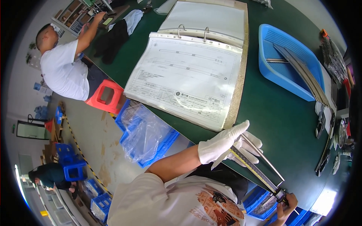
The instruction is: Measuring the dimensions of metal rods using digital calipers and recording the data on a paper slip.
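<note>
My left hand [220, 145], in a white glove, is closed around a thin metal rod [267, 161]. The end of a long caliper [253, 171] with a yellow-edged scale also passes under its fingers. Rod and caliper slant side by side down to the right, over the table's near edge. At the lower right my bare right hand [287, 207] grips the caliper's dark slider and jaw end. The rod's far tip lies close to the jaws; whether they touch it I cannot tell.
An open ring binder [184, 83] with a drawing lies on the green table [271, 124]. A blue basket [267, 71] at the right holds several metal strips. Blue crates [166, 145] with plastic bags stand below the left edge. One person [66, 66] sits at the far left beside a red stool [105, 96].
</note>
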